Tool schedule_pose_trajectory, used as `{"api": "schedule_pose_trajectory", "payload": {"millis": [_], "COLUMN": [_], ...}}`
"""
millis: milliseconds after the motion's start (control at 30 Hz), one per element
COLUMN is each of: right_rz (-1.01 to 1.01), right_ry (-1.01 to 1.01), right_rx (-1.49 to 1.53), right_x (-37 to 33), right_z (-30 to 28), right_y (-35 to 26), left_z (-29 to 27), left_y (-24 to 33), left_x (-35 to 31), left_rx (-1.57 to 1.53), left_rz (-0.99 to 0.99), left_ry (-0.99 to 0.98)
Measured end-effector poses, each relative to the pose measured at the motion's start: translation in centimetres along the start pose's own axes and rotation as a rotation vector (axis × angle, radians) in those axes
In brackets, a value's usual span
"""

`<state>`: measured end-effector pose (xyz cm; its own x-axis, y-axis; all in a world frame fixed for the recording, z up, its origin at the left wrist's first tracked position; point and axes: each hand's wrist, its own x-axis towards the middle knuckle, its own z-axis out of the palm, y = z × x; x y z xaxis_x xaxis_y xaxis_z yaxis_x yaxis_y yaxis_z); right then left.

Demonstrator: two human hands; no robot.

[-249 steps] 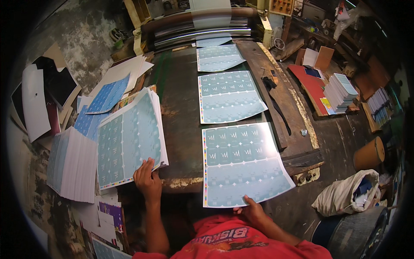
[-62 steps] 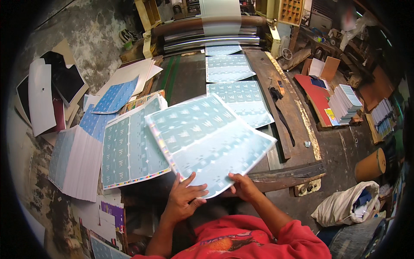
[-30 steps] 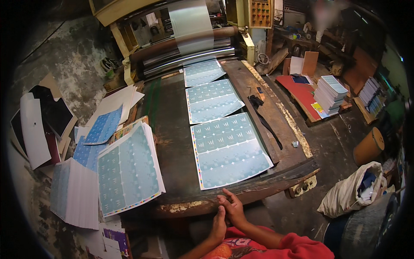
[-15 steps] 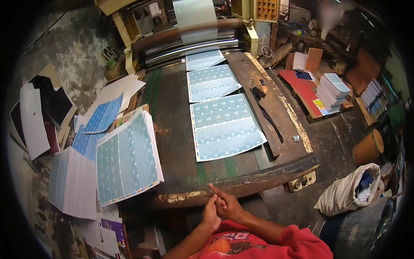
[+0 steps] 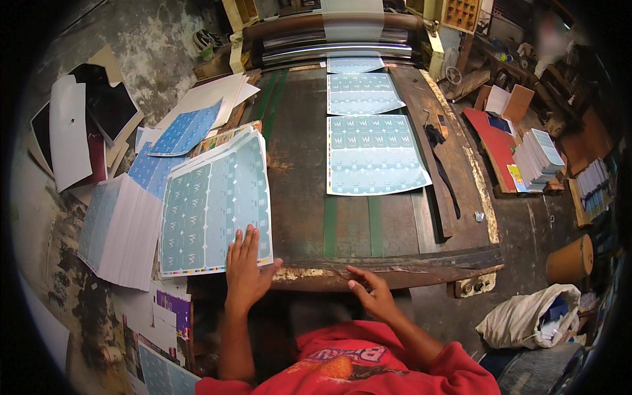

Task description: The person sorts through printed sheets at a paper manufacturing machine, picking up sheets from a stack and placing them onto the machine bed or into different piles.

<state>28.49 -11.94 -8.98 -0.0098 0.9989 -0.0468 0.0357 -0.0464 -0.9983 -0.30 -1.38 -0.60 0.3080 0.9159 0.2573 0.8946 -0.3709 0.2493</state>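
My left hand (image 5: 247, 271) lies with outstretched fingers on the lower right corner of a stack of blue-green printed sheets (image 5: 214, 204). The thumb reaches toward the worn front edge (image 5: 309, 275) of the machine's table. Just by that edge is my right hand (image 5: 372, 293), its fingers loosely apart and nothing in it. Beyond it, a printed sheet (image 5: 376, 158) rests on the dark table bed (image 5: 296, 197), one corner slightly lifted. Two more sheets, a middle one (image 5: 364, 93) and a far one (image 5: 355, 64), trail back toward the metal rollers (image 5: 336, 50).
Left of the stack stands a thick pile of sheets (image 5: 125, 230), with blue sheets (image 5: 187, 128) behind it. A long bar (image 5: 421, 151) with a black strap (image 5: 447, 174) runs along the bed's right side. On the floor at right are a white sack (image 5: 526, 316) and a brown cylinder (image 5: 569, 259).
My hands were touching each other at the table's front edge; they have parted. The left moved onto the stack's corner, the right stayed near the edge. The whole view has shifted leftward.
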Motion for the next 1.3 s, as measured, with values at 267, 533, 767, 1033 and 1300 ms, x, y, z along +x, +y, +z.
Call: {"api": "schedule_pose_trajectory", "payload": {"millis": [267,533,767,1033,1300], "right_rz": [0.115,0.378,0.580,0.546,0.390], "right_ry": [-0.006,-0.014,0.181,0.222,0.326], "right_rx": [0.426,0.719,0.851,0.939,0.941], "right_x": [3.2,4.2,0.9,6.0,12.5], "right_z": [0.2,-1.3,-1.2,-3.2,-4.9], "right_y": [0.3,-1.2,6.3,6.9,8.0], "left_z": [0.0,-0.9,1.6,0.6,0.8], "left_y": [-0.7,5.0,-1.2,-1.0,-3.4], "left_x": [-0.8,-2.1,1.9,1.0,0.6], "left_rx": [-0.840,-0.392,0.046,-0.255,-0.894], "left_rz": [-0.329,0.402,0.052,-0.020,-0.350], "left_ry": [0.416,-0.114,0.195,0.228,0.226]}}
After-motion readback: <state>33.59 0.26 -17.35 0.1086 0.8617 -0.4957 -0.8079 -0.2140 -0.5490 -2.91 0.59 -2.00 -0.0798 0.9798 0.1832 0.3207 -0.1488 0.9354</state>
